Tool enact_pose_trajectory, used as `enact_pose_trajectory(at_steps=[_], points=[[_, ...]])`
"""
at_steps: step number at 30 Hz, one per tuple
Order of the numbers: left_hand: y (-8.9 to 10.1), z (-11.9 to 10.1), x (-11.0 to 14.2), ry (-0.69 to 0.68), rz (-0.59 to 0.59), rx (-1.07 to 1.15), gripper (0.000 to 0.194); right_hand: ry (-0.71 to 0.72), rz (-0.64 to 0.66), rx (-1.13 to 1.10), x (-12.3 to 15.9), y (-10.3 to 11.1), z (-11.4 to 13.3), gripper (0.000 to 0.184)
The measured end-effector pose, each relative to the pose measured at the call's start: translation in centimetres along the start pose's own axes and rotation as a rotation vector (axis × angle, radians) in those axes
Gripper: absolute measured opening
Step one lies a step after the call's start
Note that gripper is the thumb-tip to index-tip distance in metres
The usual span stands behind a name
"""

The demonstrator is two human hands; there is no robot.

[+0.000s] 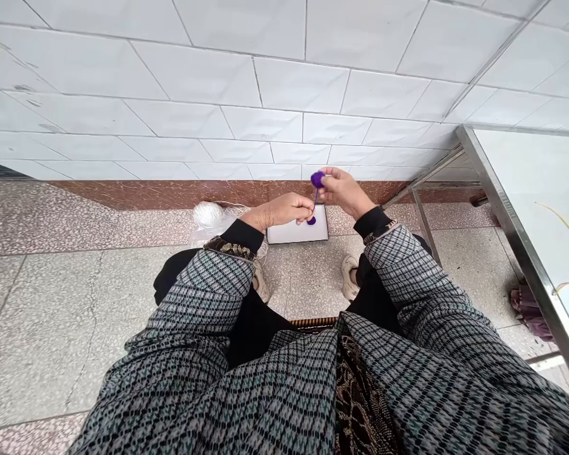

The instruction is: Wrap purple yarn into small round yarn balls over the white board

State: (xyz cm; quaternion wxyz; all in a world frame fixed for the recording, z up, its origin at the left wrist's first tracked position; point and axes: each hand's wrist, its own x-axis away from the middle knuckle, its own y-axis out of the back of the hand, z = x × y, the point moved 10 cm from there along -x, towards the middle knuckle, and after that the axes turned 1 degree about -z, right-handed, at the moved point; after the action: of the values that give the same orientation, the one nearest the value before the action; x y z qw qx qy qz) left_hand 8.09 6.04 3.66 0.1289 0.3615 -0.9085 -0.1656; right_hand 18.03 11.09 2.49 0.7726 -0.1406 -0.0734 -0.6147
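Observation:
My right hand (344, 191) pinches a small, fuzzy purple yarn ball (317, 179) between thumb and fingers, in front of the wall. From it a short purple yarn strand (317, 197) runs down to my left hand (287, 210), whose fingers are closed on it. Just below the left fingertips shows a second purple piece (312, 220); whether it hangs from the hand or lies in the box cannot be told. Under both hands a shallow white box (294, 234) with a dark rim sits on the floor.
A ball of white yarn (207, 215) in clear plastic lies left of the box. On the right stands a metal-framed table (512, 208) with a yellow strand (566, 224) on top and dark red cloth (531, 313) beneath. Ahead rises a white tiled wall (284, 82).

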Motion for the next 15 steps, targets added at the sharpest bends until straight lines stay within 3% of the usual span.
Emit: enact_pose_trajectory(at_steps=[3,7,11,15], points=[[0.8,-0.1,0.2,0.007,-0.055,-0.002,0.019,-0.052,0.04,0.265,-0.1,-0.7,-1.5,0.022],[3.6,0.5,1.0,0.046,-0.257,-0.004,0.016,-0.115,0.27,0.419,0.7,-2.7,-3.0,0.023],[5.1,1.7,1.4,0.103,-0.359,-0.029,0.017,-0.17,0.435,0.24,2.3,-4.1,-2.6,0.021],[4.6,2.4,0.8,0.124,-0.341,-0.067,0.021,-0.079,0.406,-0.047,2.4,-3.8,0.1,0.024]])
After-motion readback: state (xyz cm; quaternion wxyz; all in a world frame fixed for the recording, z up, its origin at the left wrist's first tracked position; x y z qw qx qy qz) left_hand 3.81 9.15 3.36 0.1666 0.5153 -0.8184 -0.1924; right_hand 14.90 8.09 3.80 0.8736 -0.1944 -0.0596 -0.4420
